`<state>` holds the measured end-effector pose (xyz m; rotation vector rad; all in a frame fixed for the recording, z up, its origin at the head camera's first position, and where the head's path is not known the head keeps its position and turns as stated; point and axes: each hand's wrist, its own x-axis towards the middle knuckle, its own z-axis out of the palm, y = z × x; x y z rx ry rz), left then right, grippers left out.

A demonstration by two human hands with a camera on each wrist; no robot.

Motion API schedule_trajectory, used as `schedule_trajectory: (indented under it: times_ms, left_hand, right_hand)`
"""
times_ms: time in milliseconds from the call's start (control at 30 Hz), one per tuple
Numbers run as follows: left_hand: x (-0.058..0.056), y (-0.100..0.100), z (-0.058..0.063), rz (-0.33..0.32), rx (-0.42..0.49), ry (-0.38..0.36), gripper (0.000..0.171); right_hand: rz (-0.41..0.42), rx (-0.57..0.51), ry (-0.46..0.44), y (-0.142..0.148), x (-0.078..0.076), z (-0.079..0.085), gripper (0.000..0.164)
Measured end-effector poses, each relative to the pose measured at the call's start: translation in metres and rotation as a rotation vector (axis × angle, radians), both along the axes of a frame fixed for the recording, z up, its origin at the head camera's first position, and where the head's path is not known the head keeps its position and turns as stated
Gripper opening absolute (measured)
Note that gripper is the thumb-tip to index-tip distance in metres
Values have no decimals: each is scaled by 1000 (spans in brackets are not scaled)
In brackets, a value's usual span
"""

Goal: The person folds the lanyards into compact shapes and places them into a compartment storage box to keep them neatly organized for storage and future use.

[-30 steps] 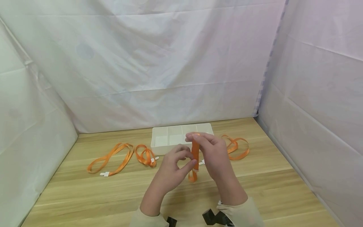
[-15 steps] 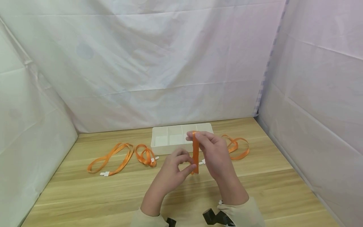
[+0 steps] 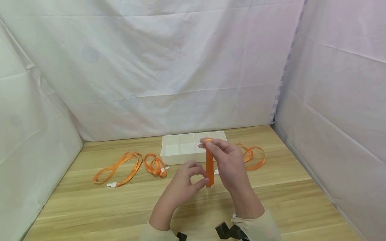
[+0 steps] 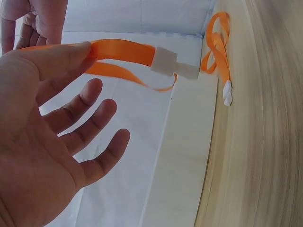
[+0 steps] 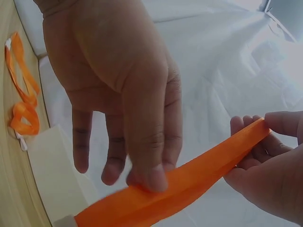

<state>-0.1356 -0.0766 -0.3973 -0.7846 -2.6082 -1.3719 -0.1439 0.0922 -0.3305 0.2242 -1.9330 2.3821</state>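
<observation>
Between both hands an orange lanyard (image 3: pixel 209 164) hangs folded into a flat upright bundle, above the table. The right hand (image 3: pixel 230 160) pinches its top fold between thumb and fingers. Lower down, the thumb and index finger of the left hand (image 3: pixel 185 184) pinch the strap from the side, the other fingers spread apart. In the left wrist view, a white plastic clip (image 4: pixel 164 61) ends the strap beyond the left fingertips, and a thin loop of strap bows out beneath it. The right wrist view shows the strap (image 5: pixel 203 175) drawn fairly straight between the two hands.
A white compartment tray (image 3: pixel 184 158) stands behind the hands, partly covered by the right one. On the wooden table lie a looped orange lanyard (image 3: pixel 132 172) at far left, a coiled one (image 3: pixel 155 170) beside the tray, and another lanyard (image 3: pixel 257 164) at right. Pale cloth surrounds the table.
The loose loop below the left hand has been gathered in, leaving a neater, straighter bundle. The left fingers have slid slightly down along the strap; the right hand stays near the same place.
</observation>
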Motion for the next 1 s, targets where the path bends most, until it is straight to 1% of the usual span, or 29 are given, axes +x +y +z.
schedule_trajectory:
  times_ms: [67,133,167,233,333,400,467,567,700,867,1000]
  left_hand:
    - [0,1,1,10,43,-10,6]
    - [-1,3,2,34,99,10,9]
    - [-1,4,3,46,127,31,10]
    - [-3,6,4,72,169,99,12]
    - [-5,8,7,86,210,195,11]
    - [-6,9,8,88,229,235,8]
    - [-6,10,9,83,248,250,6]
    - [-6,10,10,79,267,252,4]
    - [-5,9,11,78,268,213,6]
    - [-6,9,11,55,267,154,15]
    - [-7,10,11,39,282,153,25]
  right_hand:
    - [2,-2,7,0,1,1,23]
    - [4,0,11,-1,1,1,22]
    - [4,3,14,-1,1,1,22]
    - [4,9,14,-2,1,0,19]
    - [3,13,5,-2,1,-1,18]
    - [4,11,0,-2,1,-2,18]
    - [3,12,-3,-3,1,-3,19]
    - [2,17,-1,-3,1,-4,21]
    - [1,47,8,-2,1,-6,23]
    - [12,50,28,-3,2,-6,22]
    - [10,61,23,-3,2,-5,21]
